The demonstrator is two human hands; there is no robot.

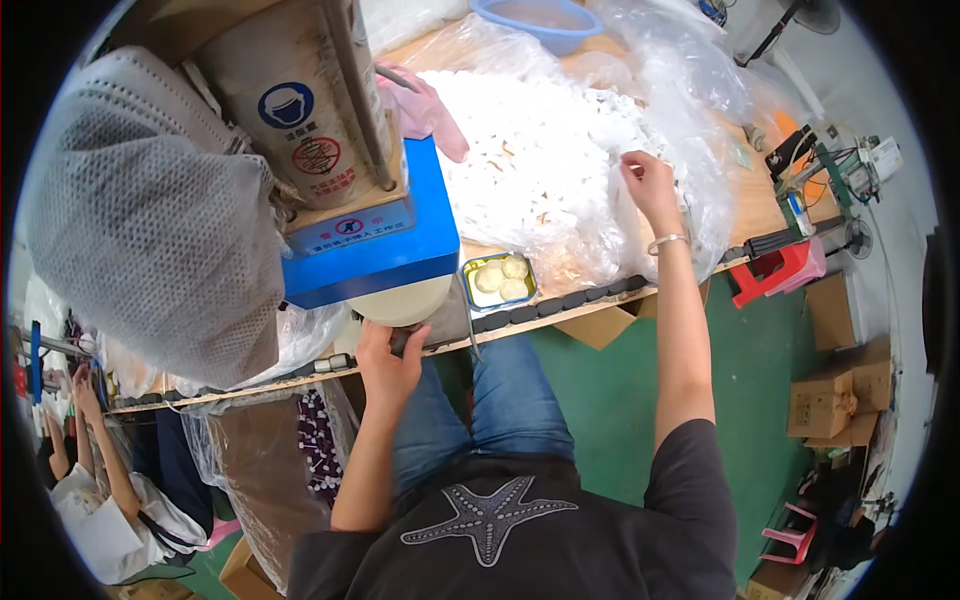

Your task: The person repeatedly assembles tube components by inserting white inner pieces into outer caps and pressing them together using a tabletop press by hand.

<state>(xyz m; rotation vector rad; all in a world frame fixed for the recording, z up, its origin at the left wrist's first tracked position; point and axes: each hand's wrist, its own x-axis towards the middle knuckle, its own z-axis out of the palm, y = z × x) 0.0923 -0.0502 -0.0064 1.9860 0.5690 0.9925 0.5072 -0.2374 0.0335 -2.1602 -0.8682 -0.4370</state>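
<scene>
My left hand [388,362] is at the table's front edge, just under the round cream base of a blue machine [425,215]. Its fingers are curled and the thumb is bent toward them; a dark bit shows between, too small to name. My right hand [652,188] hovers at the right side of a spread heap of small white pieces [535,170]. Its fingertips are pressed together, and whatever may be in them is too small to make out. A small rectangular tin [473,272] with several pale round lumps in it sits between the machine and the heap.
Clear plastic sheeting [705,215] lies under and around the heap. A blue basin [548,22] stands at the back, and a pink cloth [432,108] hangs by the machine. Grey mesh fabric [150,230] blocks the left. Another person [110,510] works at far left. A red stool [770,275] is at right.
</scene>
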